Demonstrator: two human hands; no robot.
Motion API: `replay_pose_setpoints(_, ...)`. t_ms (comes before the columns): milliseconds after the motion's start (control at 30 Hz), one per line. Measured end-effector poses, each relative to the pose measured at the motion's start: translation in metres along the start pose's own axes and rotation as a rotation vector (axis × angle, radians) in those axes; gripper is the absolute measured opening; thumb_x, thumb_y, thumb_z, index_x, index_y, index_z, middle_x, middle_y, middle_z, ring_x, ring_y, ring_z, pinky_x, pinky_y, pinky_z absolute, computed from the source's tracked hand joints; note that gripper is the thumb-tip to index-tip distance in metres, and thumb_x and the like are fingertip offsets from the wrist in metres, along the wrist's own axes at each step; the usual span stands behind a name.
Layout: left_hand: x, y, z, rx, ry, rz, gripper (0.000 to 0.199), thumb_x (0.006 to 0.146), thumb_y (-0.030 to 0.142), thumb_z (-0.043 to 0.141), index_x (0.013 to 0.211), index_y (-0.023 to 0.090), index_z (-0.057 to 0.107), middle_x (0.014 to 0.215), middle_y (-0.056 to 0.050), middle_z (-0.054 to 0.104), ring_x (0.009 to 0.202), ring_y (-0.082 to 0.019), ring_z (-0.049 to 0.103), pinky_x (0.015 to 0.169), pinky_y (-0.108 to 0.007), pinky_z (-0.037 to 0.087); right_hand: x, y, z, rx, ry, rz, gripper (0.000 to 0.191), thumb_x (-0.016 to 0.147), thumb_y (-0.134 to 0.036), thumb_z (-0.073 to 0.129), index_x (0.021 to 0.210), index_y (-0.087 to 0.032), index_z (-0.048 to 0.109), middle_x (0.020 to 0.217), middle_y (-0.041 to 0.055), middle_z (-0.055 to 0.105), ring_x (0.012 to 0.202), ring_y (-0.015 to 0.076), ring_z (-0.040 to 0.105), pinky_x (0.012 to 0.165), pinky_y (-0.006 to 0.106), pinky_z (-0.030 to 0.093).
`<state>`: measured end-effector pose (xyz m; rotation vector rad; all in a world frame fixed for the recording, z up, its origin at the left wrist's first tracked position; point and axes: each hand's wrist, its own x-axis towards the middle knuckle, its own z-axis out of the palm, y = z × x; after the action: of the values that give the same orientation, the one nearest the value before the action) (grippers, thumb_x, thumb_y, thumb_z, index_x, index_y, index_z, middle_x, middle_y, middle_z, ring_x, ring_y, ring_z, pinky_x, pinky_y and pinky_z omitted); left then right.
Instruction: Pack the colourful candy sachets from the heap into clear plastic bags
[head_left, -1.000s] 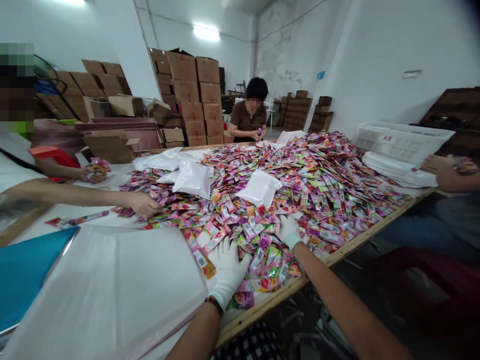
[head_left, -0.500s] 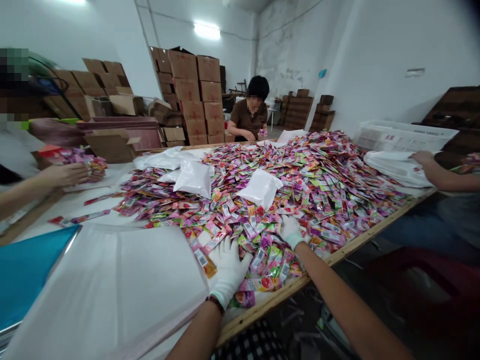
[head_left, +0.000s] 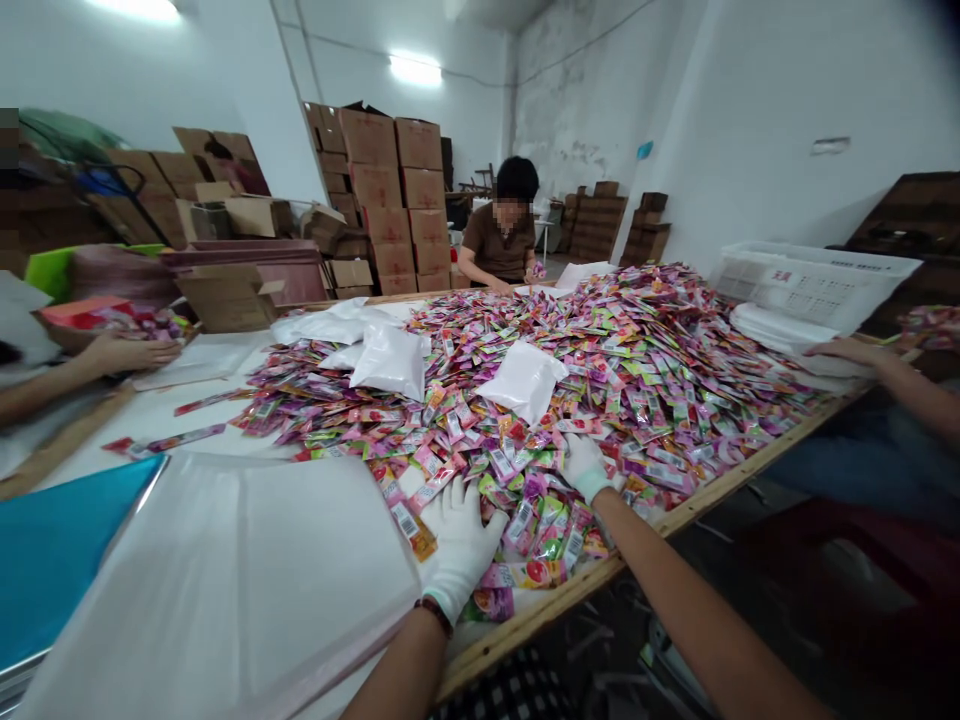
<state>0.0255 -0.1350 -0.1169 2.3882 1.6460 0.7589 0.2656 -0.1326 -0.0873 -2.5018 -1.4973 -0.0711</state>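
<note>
My left hand [head_left: 461, 540], in a white glove, lies with its fingers spread on the near edge of a large heap of colourful sachets [head_left: 652, 360]. White-gloved too, my right hand [head_left: 585, 465] reaches into the heap, its fingers against the sachets and partly hidden among them. Neither hand visibly grips anything. Between the two hands are loose purple, green and pink sachets [head_left: 551, 525]. Just beyond them, a filled white pouch [head_left: 523, 382] rests on the heap, and another white pouch [head_left: 388, 362] lies to its left.
Flat white sheets or bags [head_left: 300, 550] lie at the left beside a blue sheet [head_left: 67, 550]. A wooden edge [head_left: 540, 620] borders the table. Co-workers' hands appear at left [head_left: 135, 352] and right [head_left: 847, 350], near a white crate [head_left: 817, 285]. Across the table sits a person [head_left: 499, 240].
My hands have barely moved. The co-worker at left has shifted left and lowered their hands; the right co-worker's hand has moved down from the crate area. The person opposite has bent an arm lower.
</note>
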Motion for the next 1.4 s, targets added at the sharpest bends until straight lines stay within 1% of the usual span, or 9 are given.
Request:
replay_pose_setpoints(300, 0.0, -0.002, 0.004, -0.011, 0.013, 0.008, 0.044, 0.076, 0.035, 0.064, 0.115, 0.015, 0.062, 0.135, -0.015, 0.055, 0.131, -0.032, 0.045, 0.115, -0.051, 0.029, -0.001, 0.0, -0.001, 0.023, 0.04, 0.011, 0.037, 0.095, -0.037, 0.059, 0.125, -0.016, 0.057, 0.125, 0.0095, 0.058, 0.108, 0.0221, 0.06, 0.091, 0.042, 0.053)
replay_pose_setpoints(500, 0.0, -0.002, 0.005, -0.017, 0.007, 0.015, 0.049, 0.077, 0.035, 0.063, 0.121, 0.013, 0.06, 0.136, -0.016, 0.053, 0.135, -0.032, 0.041, 0.117, -0.049, 0.025, 0.001, 0.003, 0.004, 0.032, 0.033, 0.004, 0.037, 0.094, -0.038, 0.06, 0.125, -0.017, 0.058, 0.124, 0.0094, 0.059, 0.108, 0.0221, 0.06, 0.091, 0.041, 0.053)
replay_pose_setpoints(633, 0.001, -0.003, 0.006, -0.014, 0.027, 0.026, 0.048, 0.076, 0.035, 0.064, 0.12, 0.016, 0.06, 0.136, -0.016, 0.053, 0.133, -0.032, 0.043, 0.116, -0.048, 0.027, 0.006, 0.006, 0.008, 0.031, 0.021, -0.007, 0.039, 0.093, -0.039, 0.06, 0.125, -0.017, 0.057, 0.126, 0.0101, 0.058, 0.111, 0.0233, 0.058, 0.095, 0.043, 0.049)
replay_pose_setpoints(733, 0.001, -0.002, 0.005, -0.016, 0.042, 0.034, 0.048, 0.075, 0.035, 0.065, 0.12, 0.017, 0.06, 0.134, -0.015, 0.055, 0.132, -0.032, 0.045, 0.115, -0.049, 0.027, 0.008, 0.009, 0.013, 0.032, 0.011, -0.019, 0.044, 0.086, -0.032, 0.065, 0.127, -0.017, 0.058, 0.125, 0.0136, 0.059, 0.116, 0.0263, 0.055, 0.102, 0.039, 0.04)
replay_pose_setpoints(833, 0.001, -0.001, 0.003, -0.012, 0.02, 0.025, 0.048, 0.076, 0.036, 0.064, 0.119, 0.016, 0.061, 0.135, -0.016, 0.055, 0.133, -0.033, 0.044, 0.116, -0.05, 0.026, 0.009, 0.012, 0.017, 0.039, -0.004, -0.017, 0.052, 0.082, -0.029, 0.063, 0.132, -0.017, 0.056, 0.124, 0.0149, 0.06, 0.12, 0.0294, 0.052, 0.103, 0.037, 0.036)
replay_pose_setpoints(967, 0.0, -0.001, 0.002, -0.011, 0.0, 0.012, 0.049, 0.077, 0.037, 0.064, 0.12, 0.013, 0.061, 0.138, -0.018, 0.052, 0.134, -0.034, 0.042, 0.116, -0.051, 0.026, 0.01, 0.014, 0.02, 0.045, -0.018, -0.008, 0.054, 0.081, -0.03, 0.06, 0.133, -0.018, 0.055, 0.121, 0.0146, 0.061, 0.117, 0.03, 0.053, 0.1, 0.037, 0.036)
replay_pose_setpoints(1067, -0.001, -0.003, 0.006, -0.012, 0.031, 0.025, 0.046, 0.078, 0.035, 0.062, 0.119, 0.014, 0.06, 0.139, -0.018, 0.051, 0.134, -0.034, 0.042, 0.116, -0.051, 0.027, 0.011, 0.014, 0.021, 0.045, -0.022, -0.011, 0.056, 0.08, -0.034, 0.062, 0.133, -0.018, 0.055, 0.12, 0.0151, 0.061, 0.116, 0.0299, 0.054, 0.098, 0.036, 0.037)
replay_pose_setpoints(1233, -0.001, -0.008, 0.013, -0.021, 0.064, 0.048, 0.046, 0.077, 0.034, 0.062, 0.119, 0.016, 0.058, 0.136, -0.014, 0.052, 0.132, -0.033, 0.043, 0.115, -0.05, 0.03, 0.011, 0.013, 0.019, 0.035, -0.022, -0.007, 0.051, 0.08, -0.034, 0.061, 0.129, -0.018, 0.058, 0.118, 0.015, 0.062, 0.114, 0.0299, 0.055, 0.097, 0.037, 0.037)
replay_pose_setpoints(1400, -0.001, -0.011, 0.018, -0.04, 0.05, 0.076, 0.044, 0.08, 0.03, 0.059, 0.119, 0.01, 0.059, 0.136, -0.019, 0.049, 0.131, -0.034, 0.043, 0.115, -0.049, 0.032, 0.009, 0.013, 0.018, 0.045, -0.01, -0.016, 0.053, 0.08, -0.036, 0.063, 0.129, -0.017, 0.058, 0.122, 0.0151, 0.061, 0.116, 0.03, 0.053, 0.099, 0.037, 0.035)
